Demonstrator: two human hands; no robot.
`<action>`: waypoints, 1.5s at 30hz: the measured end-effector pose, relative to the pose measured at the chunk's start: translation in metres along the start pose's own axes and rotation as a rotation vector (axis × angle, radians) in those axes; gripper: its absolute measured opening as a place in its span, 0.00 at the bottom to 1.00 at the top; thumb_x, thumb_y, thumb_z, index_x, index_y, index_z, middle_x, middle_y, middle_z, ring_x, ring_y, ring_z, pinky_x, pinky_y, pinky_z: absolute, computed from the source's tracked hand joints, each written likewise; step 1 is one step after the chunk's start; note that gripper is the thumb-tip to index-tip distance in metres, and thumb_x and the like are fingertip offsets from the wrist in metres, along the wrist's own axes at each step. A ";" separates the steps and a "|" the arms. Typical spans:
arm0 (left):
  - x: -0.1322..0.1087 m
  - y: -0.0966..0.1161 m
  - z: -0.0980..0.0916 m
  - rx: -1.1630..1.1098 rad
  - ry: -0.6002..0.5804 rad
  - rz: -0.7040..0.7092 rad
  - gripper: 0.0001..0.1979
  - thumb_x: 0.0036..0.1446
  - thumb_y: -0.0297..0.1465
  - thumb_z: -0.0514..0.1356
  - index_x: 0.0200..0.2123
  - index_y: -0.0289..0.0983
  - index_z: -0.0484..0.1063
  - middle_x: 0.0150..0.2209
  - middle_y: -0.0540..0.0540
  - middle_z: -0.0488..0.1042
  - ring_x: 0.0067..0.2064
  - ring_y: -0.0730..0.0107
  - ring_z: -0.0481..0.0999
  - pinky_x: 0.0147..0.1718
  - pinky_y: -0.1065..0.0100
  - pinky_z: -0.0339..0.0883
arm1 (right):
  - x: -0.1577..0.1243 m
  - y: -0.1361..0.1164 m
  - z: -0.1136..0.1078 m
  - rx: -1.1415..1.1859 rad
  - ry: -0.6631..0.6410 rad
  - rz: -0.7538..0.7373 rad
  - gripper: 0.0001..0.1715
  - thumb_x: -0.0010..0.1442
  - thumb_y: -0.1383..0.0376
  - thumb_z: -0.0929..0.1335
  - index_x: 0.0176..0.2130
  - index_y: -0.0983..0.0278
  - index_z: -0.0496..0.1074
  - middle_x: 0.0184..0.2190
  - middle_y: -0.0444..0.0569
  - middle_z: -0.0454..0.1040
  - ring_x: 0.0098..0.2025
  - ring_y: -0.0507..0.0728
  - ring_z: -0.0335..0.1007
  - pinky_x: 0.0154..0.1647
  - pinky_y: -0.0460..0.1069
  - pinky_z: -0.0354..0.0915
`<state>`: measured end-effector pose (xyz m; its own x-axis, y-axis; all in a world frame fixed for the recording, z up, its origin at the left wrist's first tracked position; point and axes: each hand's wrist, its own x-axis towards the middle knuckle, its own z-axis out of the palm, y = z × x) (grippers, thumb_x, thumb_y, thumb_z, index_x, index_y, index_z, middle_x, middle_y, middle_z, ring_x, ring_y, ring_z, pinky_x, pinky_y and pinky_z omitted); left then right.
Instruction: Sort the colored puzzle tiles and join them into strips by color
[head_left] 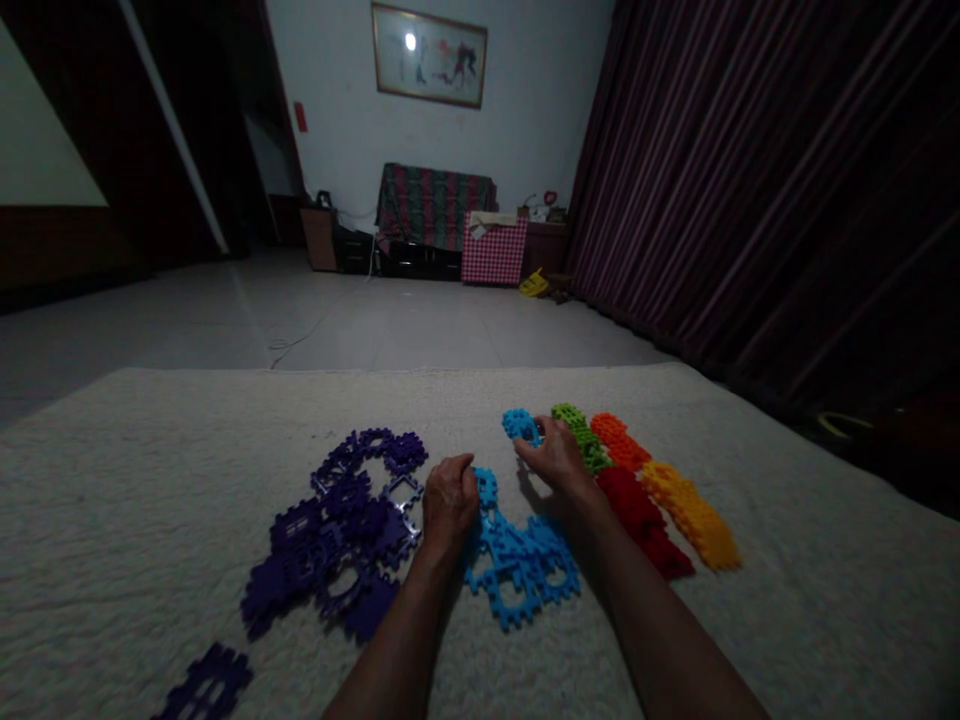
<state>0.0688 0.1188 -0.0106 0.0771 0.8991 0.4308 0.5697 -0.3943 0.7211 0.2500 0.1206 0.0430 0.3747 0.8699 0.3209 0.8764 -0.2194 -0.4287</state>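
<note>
My right hand (559, 458) reaches to a small stack of light blue toothed building pieces (519, 425), with thumb and fingers closed at its right end. My left hand (450, 498) has its fingers curled at the edge of a light blue toothed piece (487, 487); the fingertips are partly hidden. Between my forearms lies a loose heap of light blue pieces (517, 565), some with round openings. To the left of my left hand spreads a larger heap of dark purple pieces (360, 520) with square and round cutouts.
Right of my right hand lie rows of green (581, 435), orange (619, 440), red (637, 520) and yellow pieces (694, 515). A single purple piece (206, 685) sits at the lower left. All rest on a pale fleecy cover (225, 420); tiled floor (420, 325) lies beyond its edge.
</note>
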 end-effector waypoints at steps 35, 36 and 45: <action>-0.002 0.004 -0.003 0.032 -0.015 0.004 0.15 0.60 0.25 0.52 0.43 0.34 0.77 0.40 0.42 0.80 0.45 0.62 0.77 0.50 0.62 0.68 | 0.005 0.003 0.028 0.082 0.149 0.010 0.29 0.56 0.61 0.66 0.56 0.68 0.63 0.47 0.58 0.65 0.49 0.62 0.64 0.51 0.52 0.61; -0.002 0.004 -0.003 0.036 -0.016 0.003 0.15 0.60 0.25 0.52 0.43 0.35 0.77 0.40 0.42 0.79 0.45 0.63 0.77 0.50 0.62 0.68 | 0.009 0.001 0.027 0.080 0.147 0.011 0.29 0.55 0.61 0.66 0.55 0.68 0.64 0.46 0.58 0.66 0.50 0.62 0.64 0.52 0.53 0.61; -0.001 0.001 -0.001 0.031 -0.012 0.008 0.15 0.59 0.25 0.52 0.43 0.36 0.78 0.40 0.42 0.79 0.44 0.63 0.77 0.49 0.62 0.68 | 0.044 -0.011 0.024 -0.031 0.037 0.046 0.28 0.52 0.62 0.68 0.52 0.67 0.68 0.44 0.58 0.68 0.49 0.63 0.67 0.52 0.52 0.61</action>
<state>0.0686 0.1178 -0.0103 0.0917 0.8981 0.4302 0.5942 -0.3960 0.7001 0.2500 0.1718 0.0411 0.4255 0.8418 0.3321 0.8666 -0.2732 -0.4175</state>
